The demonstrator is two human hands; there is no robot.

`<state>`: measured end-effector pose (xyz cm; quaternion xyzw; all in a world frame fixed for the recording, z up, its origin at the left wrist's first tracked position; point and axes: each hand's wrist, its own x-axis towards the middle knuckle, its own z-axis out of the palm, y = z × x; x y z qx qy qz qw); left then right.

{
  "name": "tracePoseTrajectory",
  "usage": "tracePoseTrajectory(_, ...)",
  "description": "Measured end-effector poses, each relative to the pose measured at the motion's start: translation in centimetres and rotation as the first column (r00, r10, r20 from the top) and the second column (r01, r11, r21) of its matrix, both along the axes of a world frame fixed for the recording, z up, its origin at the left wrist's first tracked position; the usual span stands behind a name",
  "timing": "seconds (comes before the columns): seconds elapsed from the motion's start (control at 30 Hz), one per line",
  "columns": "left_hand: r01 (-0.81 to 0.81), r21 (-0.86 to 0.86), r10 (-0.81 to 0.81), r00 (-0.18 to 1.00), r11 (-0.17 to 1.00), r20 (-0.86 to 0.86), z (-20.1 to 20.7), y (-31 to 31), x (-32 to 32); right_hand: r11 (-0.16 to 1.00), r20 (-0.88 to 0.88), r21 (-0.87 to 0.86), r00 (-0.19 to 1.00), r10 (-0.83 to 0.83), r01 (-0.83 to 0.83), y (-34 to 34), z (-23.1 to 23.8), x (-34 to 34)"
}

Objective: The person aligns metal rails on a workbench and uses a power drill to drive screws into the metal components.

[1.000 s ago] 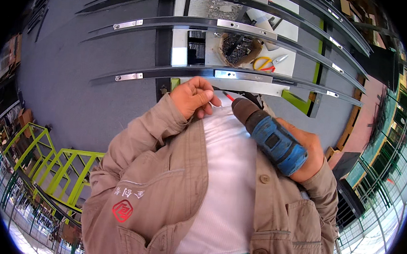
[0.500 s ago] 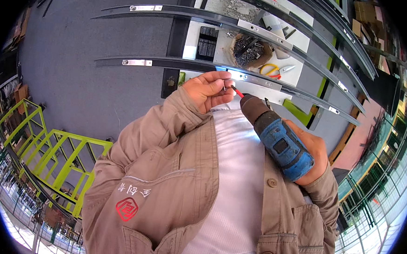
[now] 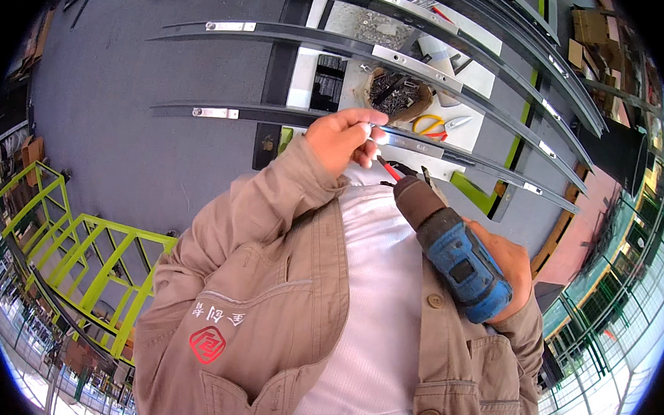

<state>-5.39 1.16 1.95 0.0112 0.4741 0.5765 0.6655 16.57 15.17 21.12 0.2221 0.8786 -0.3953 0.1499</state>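
My right hand [image 3: 509, 265] is closed around the handle of a blue cordless drill [image 3: 461, 267]. Its red-shafted bit [image 3: 388, 167] points up and left, a short way below my left fingertips. My left hand [image 3: 340, 141] pinches a small screw, mostly hidden by the fingers, against the nearest dark metal rail [image 3: 292, 117]. Beside those fingertips a silver plate [image 3: 408, 141] is set on this rail. A second silver plate [image 3: 216, 113] with a bolt sits toward the rail's left end.
More dark rails [image 3: 312, 39] with silver plates lie beyond, across a white board [image 3: 462, 135]. Between them are a tub of screws [image 3: 396, 93], yellow-and-red-handled snips [image 3: 439, 126] and a black block [image 3: 329, 82]. Lime-green frames [image 3: 101, 258] stand at the left; cardboard boxes [image 3: 592, 29] are far right.
My left hand has risen to the rail with the screw, which showed between the fingers before. The drill has dropped slightly nearer to my body. The whole view has shifted a little.
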Motion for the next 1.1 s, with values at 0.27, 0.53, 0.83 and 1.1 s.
tracePoseTrajectory(0.27,0.042,0.029,-0.046,0.991,0.999,0.126,-0.9,6.1,0.6,0.988,0.027,0.091,0.991,-0.128,0.125,-0.2,0.6,2.3)
tracePoseTrajectory(0.53,-0.152,-0.073,0.168,0.883,0.986,0.439,1.5,3.2,1.5,0.982,-0.124,0.045,0.977,-0.174,0.181,-0.7,-1.9,2.1)
tracePoseTrajectory(0.83,-0.140,-0.125,0.178,0.907,0.982,0.382,1.6,0.5,1.8,0.997,-0.105,0.032,0.992,-0.068,0.072,-0.6,-1.8,0.6)
tracePoseTrajectory(1.1,-0.025,-0.128,0.090,0.841,0.991,0.533,-1.7,-1.5,4.0,0.998,0.137,0.045,0.989,0.046,-0.052,-0.7,-0.8,-1.6)
